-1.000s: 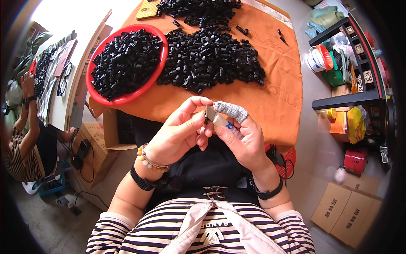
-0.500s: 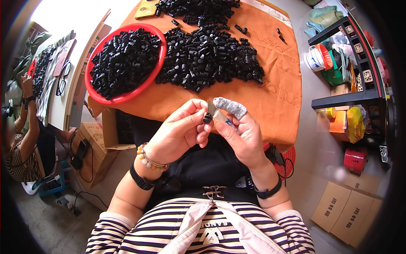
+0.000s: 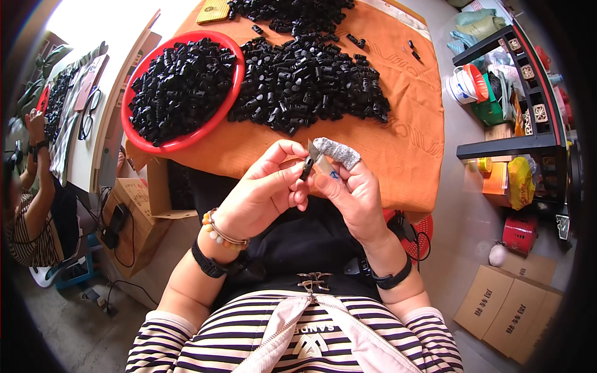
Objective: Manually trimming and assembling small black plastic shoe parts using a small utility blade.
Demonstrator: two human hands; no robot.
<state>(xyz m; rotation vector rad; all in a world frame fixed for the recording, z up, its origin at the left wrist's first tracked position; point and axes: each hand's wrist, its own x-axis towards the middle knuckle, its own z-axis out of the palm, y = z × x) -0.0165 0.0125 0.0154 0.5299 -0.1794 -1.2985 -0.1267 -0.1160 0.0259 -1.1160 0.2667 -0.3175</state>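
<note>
My left hand point(image 3: 264, 186) pinches a small black plastic piece point(image 3: 307, 168) between thumb and fingertips, just past the near edge of the orange-covered table point(image 3: 404, 155). In my right hand point(image 3: 357, 202) is a small knife point(image 3: 313, 150), its short blade pointing up and its pale handle between thumb and fingers. The blade is right beside the black piece; I cannot tell whether they touch. A grey knitted finger cover point(image 3: 337, 153) sits on the right index finger. Beyond my hands lies a large heap of similar black pieces point(image 3: 311, 87).
A red basin point(image 3: 240, 71) full of black pieces stands at the table's left. A yellow block point(image 3: 213, 11) lies at the far edge. Right: a black shelf point(image 3: 510, 149), a white bucket point(image 3: 461, 87), flat cartons point(image 3: 497, 308). Left: an open carton point(image 3: 134, 217) and another person point(image 3: 40, 186) working.
The black piece has turned in my left fingers and now stands more upright. The knife blade has shifted slightly, and my right hand has moved a little to the left.
</note>
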